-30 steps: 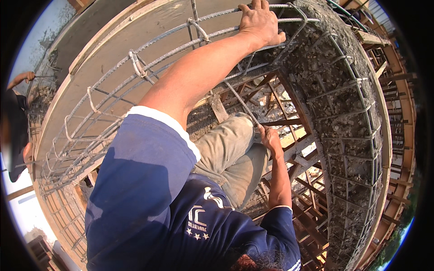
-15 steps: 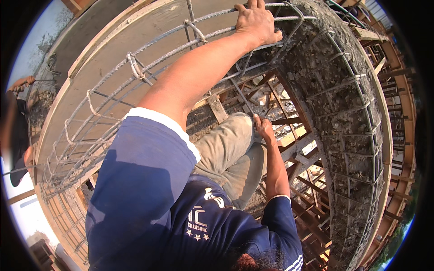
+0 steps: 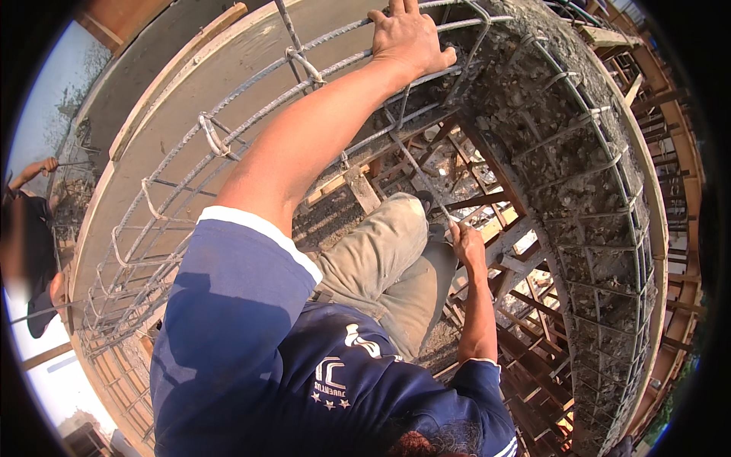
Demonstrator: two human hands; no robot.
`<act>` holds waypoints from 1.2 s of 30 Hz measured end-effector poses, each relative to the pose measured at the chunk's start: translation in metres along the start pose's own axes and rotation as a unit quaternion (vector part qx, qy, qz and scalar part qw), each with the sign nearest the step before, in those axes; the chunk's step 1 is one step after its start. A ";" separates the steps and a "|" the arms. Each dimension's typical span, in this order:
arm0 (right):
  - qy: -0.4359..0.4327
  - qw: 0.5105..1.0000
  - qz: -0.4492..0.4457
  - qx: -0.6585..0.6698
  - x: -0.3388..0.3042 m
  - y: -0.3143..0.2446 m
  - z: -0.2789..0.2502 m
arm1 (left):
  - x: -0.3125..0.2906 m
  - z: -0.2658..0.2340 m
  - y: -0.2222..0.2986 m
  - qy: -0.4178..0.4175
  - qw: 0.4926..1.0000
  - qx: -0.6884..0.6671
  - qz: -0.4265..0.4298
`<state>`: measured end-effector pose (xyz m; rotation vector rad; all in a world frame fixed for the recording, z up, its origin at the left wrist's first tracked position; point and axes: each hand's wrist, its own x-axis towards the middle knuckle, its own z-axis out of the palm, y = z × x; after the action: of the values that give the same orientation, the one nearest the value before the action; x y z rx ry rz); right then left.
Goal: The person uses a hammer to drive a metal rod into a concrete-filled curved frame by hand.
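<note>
My left hand (image 3: pixel 411 42) reaches far forward onto the curved rebar cage (image 3: pixel 251 112), its fingers over the upper bars and its thumb out to the side. The fingertips run off the top of the picture. Lower and to the right, my right hand (image 3: pixel 467 245) is closed around the near end of a thin metal rod (image 3: pixel 422 175). That rod slants away to the cage's lower bars, just below my left forearm. Wire-like ties and stirrups (image 3: pixel 213 135) loop around the bars on the left.
A smooth grey curved wall (image 3: pixel 126 190) runs outside the cage. Rough concrete with exposed bars (image 3: pixel 594 190) curves down the right. My bent legs (image 3: pixel 373 244) are between them, over an opening with wooden props (image 3: pixel 525 335). Another person (image 3: pixel 30 244) is at the far left.
My right hand has moved a little down and to the right, with the rod in it. The left hand keeps its place on the cage while the view shifts slightly.
</note>
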<state>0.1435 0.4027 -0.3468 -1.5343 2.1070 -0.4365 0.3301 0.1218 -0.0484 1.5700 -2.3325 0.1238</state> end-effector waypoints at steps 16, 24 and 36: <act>0.104 0.986 0.102 0.077 0.018 0.016 0.003 | 0.012 0.038 -0.007 0.034 0.995 0.090 0.026; -0.003 0.998 0.027 0.057 0.070 -0.025 0.035 | 0.012 0.033 0.002 0.047 0.992 0.114 0.029; -0.010 1.000 0.004 0.027 0.012 0.011 0.010 | 0.010 0.034 -0.002 0.070 0.989 0.125 0.036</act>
<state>0.1376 0.3956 -0.3632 -1.4921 2.0693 -0.4707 0.3212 0.1037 -0.0775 1.5305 -2.3335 0.5444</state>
